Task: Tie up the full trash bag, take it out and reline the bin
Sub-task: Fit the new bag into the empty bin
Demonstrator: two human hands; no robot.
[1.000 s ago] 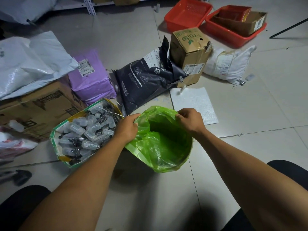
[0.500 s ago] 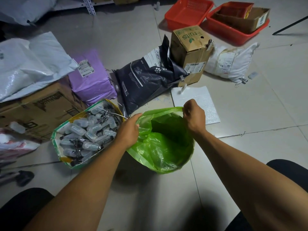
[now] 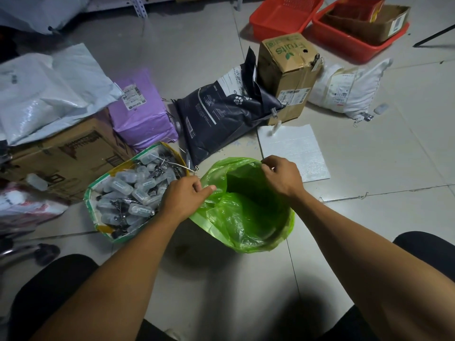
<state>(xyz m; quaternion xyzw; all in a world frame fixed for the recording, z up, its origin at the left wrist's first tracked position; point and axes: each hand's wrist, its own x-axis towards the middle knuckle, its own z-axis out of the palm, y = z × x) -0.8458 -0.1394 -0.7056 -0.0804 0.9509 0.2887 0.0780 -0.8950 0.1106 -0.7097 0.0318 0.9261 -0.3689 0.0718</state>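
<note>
Relining step by the look of it. Green bag [image 3: 246, 217] sits in the bin on the floor, dead centre between the knees, mouth open, nothing visible inside. Near and right rim already folded over neatly; far and left edge loose and bunched.

Left hand [image 3: 183, 200] pinching the film at the left rim, right hand [image 3: 283, 177] pinching the far edge, both grips closed on plastic.

Best bet: pull each edge outward and down over the rim evenly, small tugs, thin film probably tears easily. Worth pushing the trapped air down too.

Just left, touching the bag: open green-edged sack [image 3: 93, 207] crammed with small clear plastic bottles [image 3: 138, 188] and metal clips. Far right: one red basket [image 3: 283, 18] seemingly empty, another red basket [image 3: 349, 41] holding a cardboard box [image 3: 384, 23].
</note>
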